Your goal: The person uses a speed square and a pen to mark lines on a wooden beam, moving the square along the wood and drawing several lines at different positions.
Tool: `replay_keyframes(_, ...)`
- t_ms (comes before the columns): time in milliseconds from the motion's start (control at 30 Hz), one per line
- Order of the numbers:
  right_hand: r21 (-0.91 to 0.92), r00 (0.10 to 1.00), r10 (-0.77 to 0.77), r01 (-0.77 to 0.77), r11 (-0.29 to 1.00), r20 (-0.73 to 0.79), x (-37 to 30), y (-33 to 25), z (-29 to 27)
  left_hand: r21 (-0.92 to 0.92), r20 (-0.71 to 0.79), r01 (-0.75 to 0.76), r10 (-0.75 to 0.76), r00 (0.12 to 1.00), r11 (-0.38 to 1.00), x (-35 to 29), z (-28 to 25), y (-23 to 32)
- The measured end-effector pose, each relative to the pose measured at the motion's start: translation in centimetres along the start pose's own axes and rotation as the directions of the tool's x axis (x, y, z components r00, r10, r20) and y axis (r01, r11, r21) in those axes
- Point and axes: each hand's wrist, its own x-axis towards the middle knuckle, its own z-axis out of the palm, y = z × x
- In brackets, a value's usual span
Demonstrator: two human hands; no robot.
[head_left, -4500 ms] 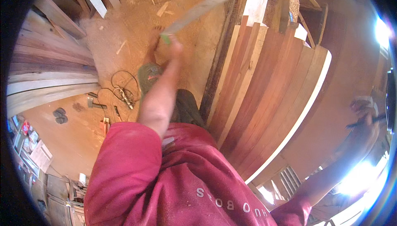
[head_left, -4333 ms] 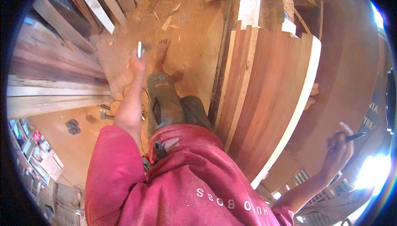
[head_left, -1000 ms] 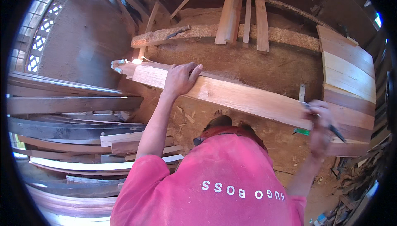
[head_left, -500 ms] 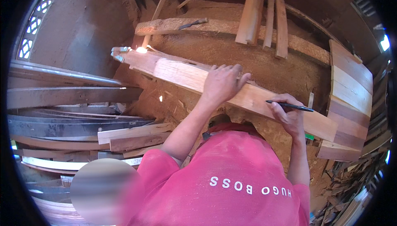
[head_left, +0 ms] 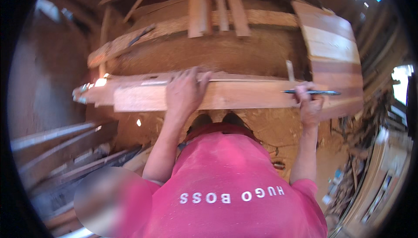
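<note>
A long pale wooden plank (head_left: 248, 95) lies crosswise in front of me on a rough timber support (head_left: 102, 94). Over its left part rests my left hand (head_left: 186, 91), closed across the width with the fingers bent at the far edge and the thumb out to the right; the fingertips are hidden. Near the plank's right part, my right hand (head_left: 310, 103) is closed around a dark pen (head_left: 324, 92). The pen points left, almost level with the plank. Whether its tip touches the wood I cannot tell.
Beyond the plank, a rough beam (head_left: 165, 25) carries a dark tool (head_left: 141, 35) and several upright boards (head_left: 237, 11). A panel of joined boards (head_left: 333, 42) stands at the right. Stacked timber (head_left: 65, 151) fills the left; wood scraps (head_left: 348, 186) lie at the lower right.
The whole view has turned, so the plank now runs nearly level. My right hand with the pen has moved rightward along the plank, farther from my left hand, which keeps its place.
</note>
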Motion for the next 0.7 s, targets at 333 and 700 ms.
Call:
replay_keyframes(333, 0.217, 0.431, 0.248, -0.121, 0.969, -0.867, -8.6, 18.2, -20.2, -0.065, 0.165, -0.383, 0.388, 0.907, 0.922, -1.8, -1.7, 4.5)
replay_keyframes(700, -0.716, 0.942, 0.042, -0.282, 0.638, -0.334, -2.1, 37.1, -14.7, 0.203, 0.230, -0.365, 0.318, 0.920, 0.909, -2.5, 1.1, 8.0)
